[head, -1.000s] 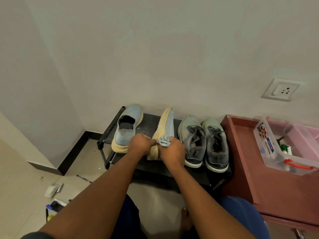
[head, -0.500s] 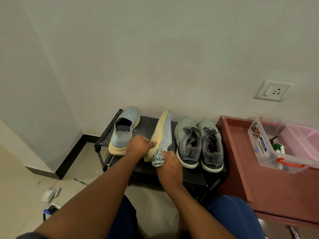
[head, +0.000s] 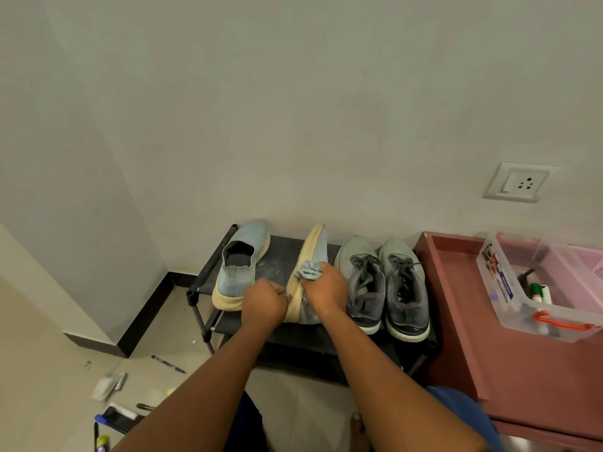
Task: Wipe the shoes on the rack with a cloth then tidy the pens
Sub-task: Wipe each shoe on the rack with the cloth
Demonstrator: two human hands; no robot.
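Shoes sit in a row on the black rack (head: 287,256) ahead of me, and the one I am working on, a blue slip-on (head: 311,275) tipped onto its side, shows its cream sole toward my left hand (head: 265,301). That hand's fingers are curled against the sole near the heel, gripping the shoe. My right hand (head: 326,290) lies on the shoe's blue upper with a bunched grey-blue cloth (head: 309,270) pinched at its fingertips, pressed onto the fabric. Just beyond my left hand the matching slip-on (head: 239,265) stands upright. Immediately right of my right hand is a pair of grey laced sneakers (head: 381,285). Further right, a clear box (head: 509,308) with markers inside rests on a reddish table (head: 463,327). Below and left of my left arm, a pen (head: 168,364) lies on the floor among other small items.
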